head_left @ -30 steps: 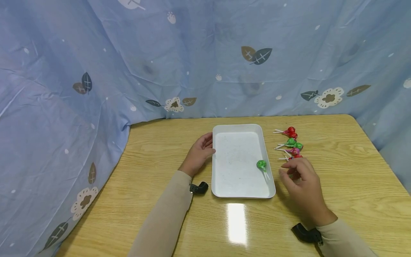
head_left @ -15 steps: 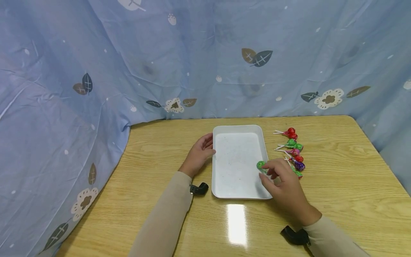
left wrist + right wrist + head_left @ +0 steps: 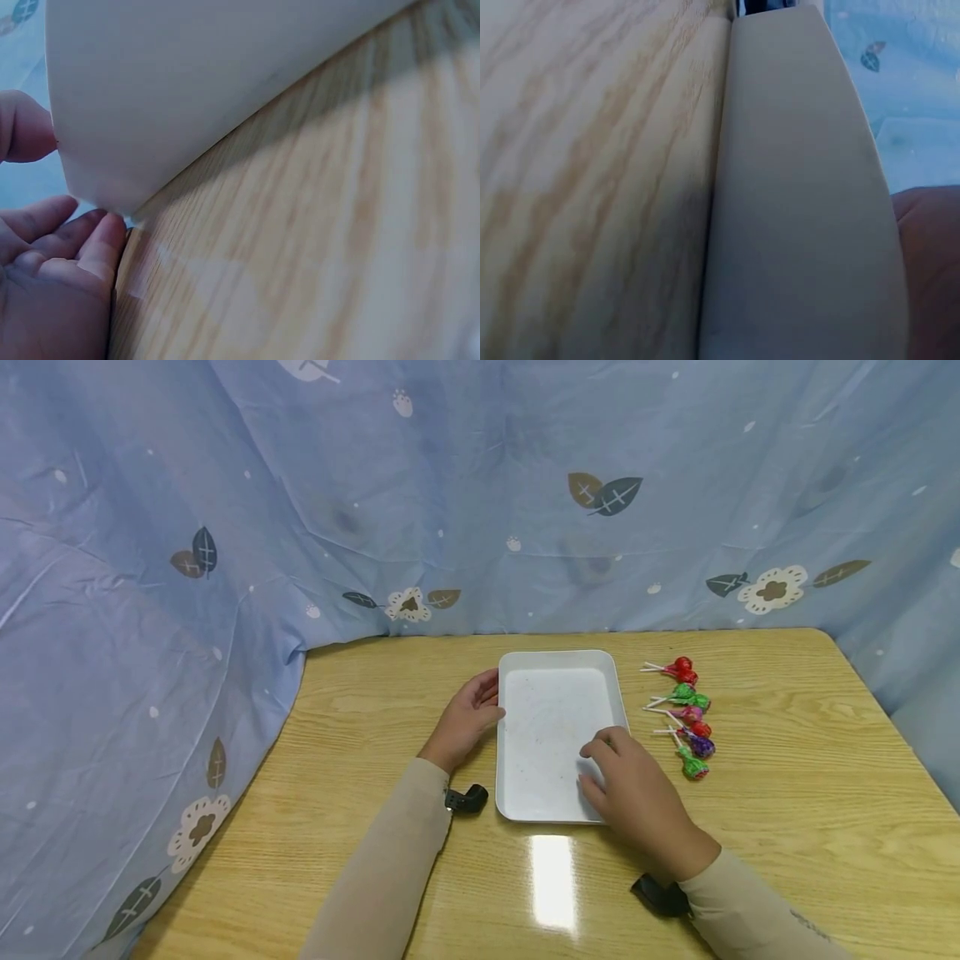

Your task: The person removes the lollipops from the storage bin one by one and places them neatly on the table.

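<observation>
A white rectangular tray [image 3: 543, 735] lies on the wooden table. At its left side, my left hand [image 3: 465, 718] holds the edge, thumb at the rim and fingers against the outer wall. In the left wrist view, the left hand's fingers [image 3: 67, 240] sit low beside that wall. Over the tray's lower right part hovers my right hand [image 3: 637, 793], its fingers bent and the thumb apart from the index finger. What lies under that hand is hidden, and no held thing shows. The right wrist view shows mostly the tray's outer side [image 3: 802, 187] and little of the hand.
Right of the tray lie several wrapped lollipops: red ones [image 3: 681, 668], green ones [image 3: 684, 693], a pink one [image 3: 690, 714], a purple one [image 3: 702, 746] and a nearer green one [image 3: 693, 767]. A blue patterned curtain [image 3: 525, 527] hangs behind the table [image 3: 360, 710].
My right hand has moved left from beside the lollipops to over the tray. The green lollipop seen in the tray earlier is now hidden from view. The left hand has stayed put.
</observation>
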A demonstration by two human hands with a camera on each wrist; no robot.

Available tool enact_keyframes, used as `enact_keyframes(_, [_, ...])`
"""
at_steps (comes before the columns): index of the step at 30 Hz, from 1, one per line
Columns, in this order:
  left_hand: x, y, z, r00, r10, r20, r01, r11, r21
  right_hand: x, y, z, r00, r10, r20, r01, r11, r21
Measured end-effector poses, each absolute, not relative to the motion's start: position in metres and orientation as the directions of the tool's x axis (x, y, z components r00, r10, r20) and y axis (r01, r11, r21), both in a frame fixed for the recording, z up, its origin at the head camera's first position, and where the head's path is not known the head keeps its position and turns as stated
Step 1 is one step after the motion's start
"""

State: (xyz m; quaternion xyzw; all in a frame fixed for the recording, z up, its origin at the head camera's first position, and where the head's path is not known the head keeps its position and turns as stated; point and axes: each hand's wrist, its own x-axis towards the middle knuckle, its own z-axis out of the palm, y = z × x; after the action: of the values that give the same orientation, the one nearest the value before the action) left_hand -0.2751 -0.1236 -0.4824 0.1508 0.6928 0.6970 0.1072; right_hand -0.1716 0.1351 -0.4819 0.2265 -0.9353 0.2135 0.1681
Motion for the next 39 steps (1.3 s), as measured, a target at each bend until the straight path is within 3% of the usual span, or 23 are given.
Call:
enact_keyframes(7, [-0.275, -0.123, -0.481, -0.932, 0.359, 0.050, 0.052, -0.004, 0.999, -0.168, 0.133, -0.483, -0.856, -0.291, 0.426, -0.430, 0.859, -0.278])
enact_keyframes(24, [-0.288, -0.123, -0.510, -0.947, 0.312, 0.080, 0.084, -0.002, 0.996, -0.164, 0.131, -0.480, -0.868, -0.297, 0.398, -0.397, 0.896, -0.197])
enact_keyframes(32, [-0.287, -0.123, -0.506, -0.941, 0.331, 0.074, 0.075, -0.010, 0.997, -0.164, 0.131, -0.480, -0.894, -0.286, 0.346, -0.368, 0.908, -0.200])
enact_keyframes(39, [-0.278, -0.122, -0.488, -0.933, 0.354, 0.071, 0.075, -0.001, 0.997, -0.166, 0.132, -0.480, -0.873, -0.327, 0.362, -0.420, 0.882, -0.215])
